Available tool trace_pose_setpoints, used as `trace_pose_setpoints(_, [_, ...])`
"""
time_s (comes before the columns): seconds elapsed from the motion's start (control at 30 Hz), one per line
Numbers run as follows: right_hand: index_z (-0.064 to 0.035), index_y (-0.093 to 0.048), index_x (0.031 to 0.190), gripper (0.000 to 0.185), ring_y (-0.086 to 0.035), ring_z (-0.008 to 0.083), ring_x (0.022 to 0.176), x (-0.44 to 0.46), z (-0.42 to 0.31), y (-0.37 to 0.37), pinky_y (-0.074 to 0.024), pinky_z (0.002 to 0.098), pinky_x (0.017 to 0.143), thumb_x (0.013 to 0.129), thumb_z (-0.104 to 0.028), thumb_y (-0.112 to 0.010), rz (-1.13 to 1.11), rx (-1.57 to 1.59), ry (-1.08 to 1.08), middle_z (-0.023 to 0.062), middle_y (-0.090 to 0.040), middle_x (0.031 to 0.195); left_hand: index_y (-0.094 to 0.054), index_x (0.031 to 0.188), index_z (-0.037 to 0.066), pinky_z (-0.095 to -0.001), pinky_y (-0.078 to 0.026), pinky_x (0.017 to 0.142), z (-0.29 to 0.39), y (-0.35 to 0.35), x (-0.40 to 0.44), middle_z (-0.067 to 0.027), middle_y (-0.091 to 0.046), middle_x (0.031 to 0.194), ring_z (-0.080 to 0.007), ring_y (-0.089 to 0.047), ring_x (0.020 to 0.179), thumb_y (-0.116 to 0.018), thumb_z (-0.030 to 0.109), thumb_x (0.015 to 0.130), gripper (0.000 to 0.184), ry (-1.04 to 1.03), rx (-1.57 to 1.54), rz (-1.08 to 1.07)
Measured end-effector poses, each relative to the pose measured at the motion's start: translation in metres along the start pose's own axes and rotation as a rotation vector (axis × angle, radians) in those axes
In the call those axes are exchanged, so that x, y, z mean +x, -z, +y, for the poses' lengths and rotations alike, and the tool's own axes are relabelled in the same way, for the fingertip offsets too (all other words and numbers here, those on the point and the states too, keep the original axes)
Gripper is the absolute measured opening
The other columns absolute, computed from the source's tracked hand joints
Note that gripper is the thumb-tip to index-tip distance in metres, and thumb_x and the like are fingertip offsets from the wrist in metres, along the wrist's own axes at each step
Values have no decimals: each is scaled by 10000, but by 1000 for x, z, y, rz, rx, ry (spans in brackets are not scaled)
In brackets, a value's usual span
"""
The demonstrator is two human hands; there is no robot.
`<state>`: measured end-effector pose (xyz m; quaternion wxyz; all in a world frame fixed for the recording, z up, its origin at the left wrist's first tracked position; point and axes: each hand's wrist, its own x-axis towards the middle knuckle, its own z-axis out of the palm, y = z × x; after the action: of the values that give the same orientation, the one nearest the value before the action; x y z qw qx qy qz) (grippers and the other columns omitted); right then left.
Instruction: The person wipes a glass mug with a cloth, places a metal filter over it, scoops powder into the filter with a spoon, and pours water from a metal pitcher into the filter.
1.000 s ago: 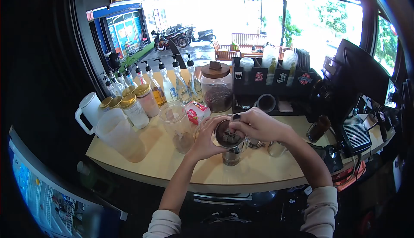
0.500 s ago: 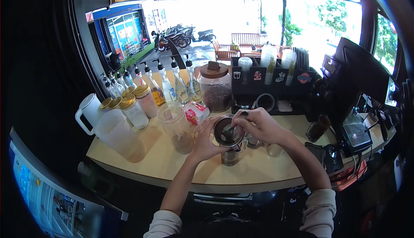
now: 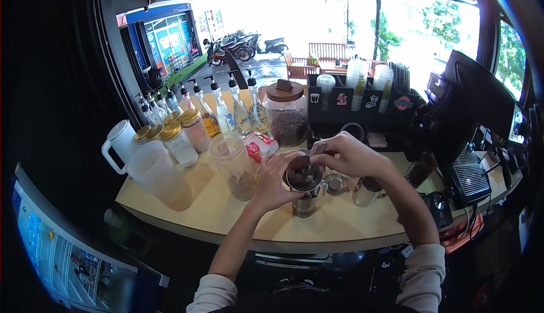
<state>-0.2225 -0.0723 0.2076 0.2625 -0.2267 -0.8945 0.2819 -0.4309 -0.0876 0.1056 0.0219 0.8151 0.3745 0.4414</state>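
My left hand (image 3: 272, 181) is closed round the rim of a round metal strainer (image 3: 296, 185) with a dark inside. Below it a clear glass mug (image 3: 304, 207) stands on the counter, its handle on the right. My right hand (image 3: 352, 155) comes in from the right, fingers pinched on a spoon (image 3: 306, 169) whose bowl dips into the strainer. What lies inside the strainer is too dark to make out. Close to my left hand is an open clear jar (image 3: 231, 163) with brown powder at its bottom.
Behind stand pump bottles (image 3: 222, 112), gold-lidded jars (image 3: 180, 143), a pitcher (image 3: 120, 143) and a wood-lidded jar (image 3: 286, 120). A metal lid (image 3: 336, 184) and glass cup (image 3: 367, 193) lie right of the mug. A cup rack (image 3: 362, 106) and an espresso machine (image 3: 470, 168) stand further right.
My right hand has shifted slightly and turned, with the spoon more upright in the strainer. The left hand keeps its hold. The whole view has moved a little.
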Motion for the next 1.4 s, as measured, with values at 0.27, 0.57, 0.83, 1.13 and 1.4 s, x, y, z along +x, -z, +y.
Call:
trace_pose_setpoints(0.27, [56,-635,861,310,-585,390,653,18,-24,-8,-478,401,632,895,-242,-554,-156,-292,-25,251,-592,702,-477,1239,147,-525,-233,1052,5,0,1,-46,-526,1232,-233,-501,1163,-817,368,553,797,-44,117,-34])
trace_pose_setpoints(0.57, [62,-616,766,340,-552,351,550,22,-11,-12,-457,369,550,907,-243,-566,-112,-250,15,228,-552,624,-479,1227,134,-510,-239,1052,3,2,-2,-46,-529,1230,-233,-500,1162,-818,369,530,810,-35,138,-14])
trace_pose_setpoints(0.83, [33,-613,821,294,-568,137,556,7,-7,-21,-466,296,575,948,-194,-478,-53,10,-111,74,-591,614,-508,1212,92,-497,-242,1069,1,2,-3,-81,-582,1132,-256,-532,1111,-825,445,530,831,-4,118,7])
trace_pose_setpoints(1.13, [22,-574,912,299,-509,66,625,-45,15,-26,-419,225,587,999,-192,-384,589,366,24,23,-585,697,-510,1195,106,-487,-266,1030,5,5,0,-72,-605,1108,-233,-551,1090,-826,391,524,795,100,26,19])
trace_pose_setpoints(1.4, [-6,-583,959,163,-551,164,624,-109,68,-69,-434,266,605,955,-114,-461,806,-144,-143,82,-614,753,-521,1175,78,-492,-278,1036,2,2,4,-97,-591,1125,-295,-540,1099,-831,429,545,784,177,24,10])
